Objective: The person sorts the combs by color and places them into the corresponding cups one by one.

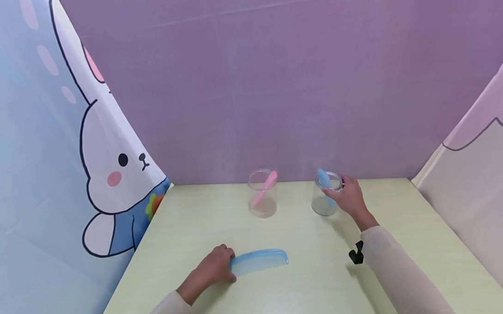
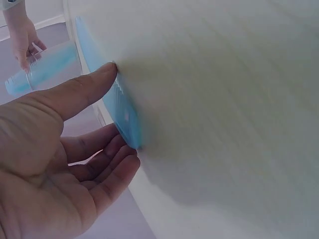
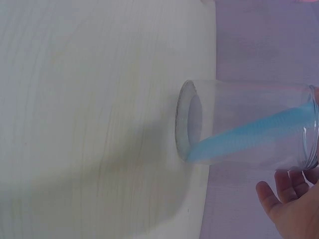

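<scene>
A light blue comb (image 1: 259, 260) lies on the table with its teeth toward the front. My left hand (image 1: 215, 267) holds its left end, the thumb at the toothed edge and the fingers at the spine, as the left wrist view also shows the comb (image 2: 119, 107) between thumb and fingers. At the back right my right hand (image 1: 347, 196) grips the rim of a clear glass jar (image 1: 323, 206). Inside that jar a second blue comb (image 3: 249, 133) leans at a slant, its upper end above the rim. The jar's base appears on or very near the table.
Left of that jar stands another clear jar (image 1: 263, 209) with a pink comb (image 1: 264, 189) leaning in it. Behind the pale table (image 1: 298, 294) hangs a purple cloth (image 1: 249, 83). A rabbit-printed cloth (image 1: 106, 171) borders the left side, and a pale cloth (image 1: 481, 181) the right.
</scene>
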